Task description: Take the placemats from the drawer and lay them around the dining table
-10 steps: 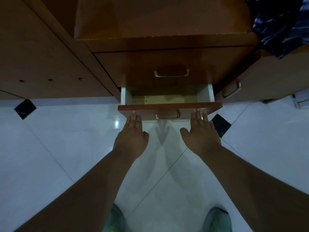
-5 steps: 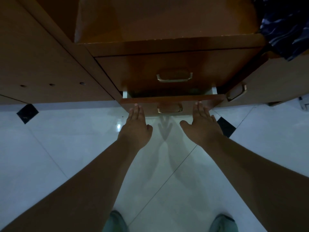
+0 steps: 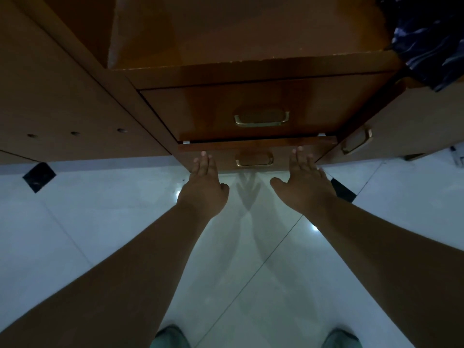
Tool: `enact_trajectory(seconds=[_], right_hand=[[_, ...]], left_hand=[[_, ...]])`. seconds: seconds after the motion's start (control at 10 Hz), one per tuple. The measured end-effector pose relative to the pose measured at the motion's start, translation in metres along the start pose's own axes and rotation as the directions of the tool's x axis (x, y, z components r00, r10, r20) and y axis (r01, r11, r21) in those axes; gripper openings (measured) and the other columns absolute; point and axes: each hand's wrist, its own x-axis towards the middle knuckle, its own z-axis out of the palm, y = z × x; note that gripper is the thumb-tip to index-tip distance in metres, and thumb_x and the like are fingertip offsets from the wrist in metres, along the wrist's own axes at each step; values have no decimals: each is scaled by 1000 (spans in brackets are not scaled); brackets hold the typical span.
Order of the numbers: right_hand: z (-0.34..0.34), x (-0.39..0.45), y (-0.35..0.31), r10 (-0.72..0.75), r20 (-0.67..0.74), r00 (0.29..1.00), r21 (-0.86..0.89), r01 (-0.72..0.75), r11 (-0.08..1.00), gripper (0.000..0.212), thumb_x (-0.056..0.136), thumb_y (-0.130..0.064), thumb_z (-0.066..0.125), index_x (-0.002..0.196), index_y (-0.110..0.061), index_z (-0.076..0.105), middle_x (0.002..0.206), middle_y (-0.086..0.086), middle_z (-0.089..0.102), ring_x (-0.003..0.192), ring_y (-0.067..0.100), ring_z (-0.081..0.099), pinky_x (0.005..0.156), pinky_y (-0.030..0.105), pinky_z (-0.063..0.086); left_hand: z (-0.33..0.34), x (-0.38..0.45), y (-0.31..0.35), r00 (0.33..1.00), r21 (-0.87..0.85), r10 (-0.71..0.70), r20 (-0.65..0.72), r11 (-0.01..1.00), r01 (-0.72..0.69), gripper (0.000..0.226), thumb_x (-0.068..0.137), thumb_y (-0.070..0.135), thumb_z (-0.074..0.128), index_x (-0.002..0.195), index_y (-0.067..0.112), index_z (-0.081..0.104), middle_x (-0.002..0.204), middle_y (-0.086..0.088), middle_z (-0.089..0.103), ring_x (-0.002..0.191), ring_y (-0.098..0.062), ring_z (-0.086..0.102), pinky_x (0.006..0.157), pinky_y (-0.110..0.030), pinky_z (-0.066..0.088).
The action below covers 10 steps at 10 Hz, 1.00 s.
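The lower wooden drawer [image 3: 258,146] of a brown cabinet stands out only a thin sliver, its inside hidden. My left hand [image 3: 203,187] and my right hand [image 3: 305,184] press flat against its front with straight fingers, one on each side of the brass handle [image 3: 254,160]. No placemats are in view. The upper drawer [image 3: 226,109] above it is closed, with its own brass handle [image 3: 261,119].
A cabinet door with a brass handle [image 3: 356,143] stands to the right, and a wooden side panel [image 3: 62,101] to the left. Dark blue cloth [image 3: 431,41] hangs at the top right. The floor [image 3: 100,222] is white tile with black insets. My feet show at the bottom edge.
The lower drawer has slid from well open to almost closed, with both flat hands following it in toward the cabinet.
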Motion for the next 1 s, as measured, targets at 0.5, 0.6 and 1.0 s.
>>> enact_trajectory(seconds=[0.5, 0.6, 1.0], right_hand=[[-26, -23, -23, 18, -102, 995, 94, -9, 996, 91, 91, -63, 44, 160, -17, 5, 163, 10, 21, 148, 32, 23, 118, 48, 23], [-46, -43, -33, 30, -146, 989, 149, -8, 989, 87, 86, -64, 52, 156, -21, 23, 152, 9, 40, 135, 36, 42, 108, 47, 36], [-203, -177, -72, 4, -208, 978, 225, 44, 973, 72, 76, -73, 44, 134, -31, 50, 131, 0, 58, 122, 31, 53, 100, 50, 45]], left_hand=[[-38, -15, 17, 1000, 51, -16, -4, 999, 16, 74, 103, 35, 42, 163, 16, 3, 171, -7, -1, 155, -31, 14, 115, -50, 34], [-68, -31, 31, 999, 48, -1, -32, 999, 2, 71, 102, 39, 45, 163, 20, 13, 170, -9, 6, 151, -36, 22, 112, -51, 36], [-220, -156, 111, 979, 86, 140, -149, 988, -129, 58, 99, 54, 43, 148, 23, 43, 151, -1, 45, 138, -25, 40, 104, -46, 38]])
